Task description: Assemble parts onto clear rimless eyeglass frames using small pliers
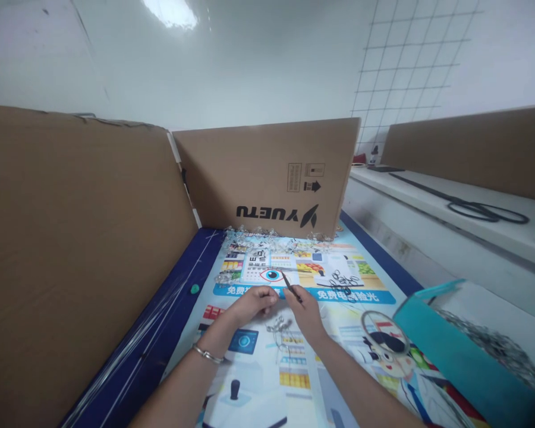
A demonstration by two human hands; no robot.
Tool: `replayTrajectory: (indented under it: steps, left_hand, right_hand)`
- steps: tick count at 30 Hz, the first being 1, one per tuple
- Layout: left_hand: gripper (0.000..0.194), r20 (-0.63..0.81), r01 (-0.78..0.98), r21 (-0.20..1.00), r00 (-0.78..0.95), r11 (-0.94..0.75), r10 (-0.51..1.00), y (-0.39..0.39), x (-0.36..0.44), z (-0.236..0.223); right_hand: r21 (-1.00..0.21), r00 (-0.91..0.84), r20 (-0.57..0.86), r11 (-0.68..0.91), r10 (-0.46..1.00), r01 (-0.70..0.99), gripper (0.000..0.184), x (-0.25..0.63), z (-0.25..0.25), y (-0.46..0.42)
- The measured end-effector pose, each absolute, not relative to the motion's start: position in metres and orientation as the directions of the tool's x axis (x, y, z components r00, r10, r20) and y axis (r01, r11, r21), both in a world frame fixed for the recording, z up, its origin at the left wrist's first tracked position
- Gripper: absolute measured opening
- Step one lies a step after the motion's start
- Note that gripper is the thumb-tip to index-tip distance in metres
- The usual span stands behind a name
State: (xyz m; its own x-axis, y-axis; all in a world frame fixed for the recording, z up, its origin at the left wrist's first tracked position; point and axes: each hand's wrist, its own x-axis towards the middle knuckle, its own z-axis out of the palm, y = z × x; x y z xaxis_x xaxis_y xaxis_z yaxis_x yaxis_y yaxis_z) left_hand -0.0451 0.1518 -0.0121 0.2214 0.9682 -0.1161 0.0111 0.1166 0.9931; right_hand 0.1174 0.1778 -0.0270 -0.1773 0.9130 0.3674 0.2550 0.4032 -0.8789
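Pale, glossy wall fills the top of the frame, with a dark grid at upper right, above brown cardboard panels [267,172] that stand at left and centre; the centre one bears upside-down YUETU lettering. Below them, a printed sheet [261,371] with shop pictures, an eye chart and Chinese text covers the work surface, with dark blue borders. Near the middle of the frame, the right hand [305,309] grips a slim, dark pointed tool [291,286], its tip aimed to the upper left. Just beside it, the left hand [255,303] has its fingers curled in; whether they pinch anything cannot be told. A bracelet [208,354] circles the left wrist. Small clear pieces [279,324] with thin strands lie just below and between the hands, and more clear bits lie scattered along the foot of the centre panel. Black loops [345,286] sit in a heap right of the right hand. At lower right, a turquoise box [468,356] holds a tangle of grey pieces [494,345]. Above it, long black scissors [485,210] lie on a white ledge [532,238]. A small green object [195,289] rests on the left blue border.
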Motion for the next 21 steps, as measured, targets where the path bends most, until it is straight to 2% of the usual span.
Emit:
replayTrajectory:
  steps: [3, 7, 14, 21]
  left_hand:
    - [0.026, -0.047, -0.155, 0.985, 0.186, 0.077, 0.981, 0.151, -0.050, -0.005]
    - [0.023, 0.079, -0.239, 0.970, 0.136, -0.045, 0.988, 0.148, -0.046, 0.003]
    - [0.021, 0.084, -0.175, 0.983, 0.143, -0.059, 0.986, 0.145, -0.034, 0.002]
    - [0.029, 0.039, -0.121, 0.992, 0.070, -0.031, 0.997, 0.135, -0.038, 0.001]
  right_hand:
    - [-0.874, -0.187, 0.360, 0.400, 0.914, 0.277, 0.035, 0.117, -0.028, 0.178]
    - [-0.880, -0.177, 0.359, 0.395, 0.917, 0.262, 0.033, 0.117, -0.028, 0.178]
    - [-0.882, -0.206, 0.365, 0.408, 0.908, 0.237, 0.030, 0.117, -0.029, 0.180]
    - [-0.883, -0.198, 0.361, 0.402, 0.911, 0.242, 0.031, 0.118, -0.028, 0.178]
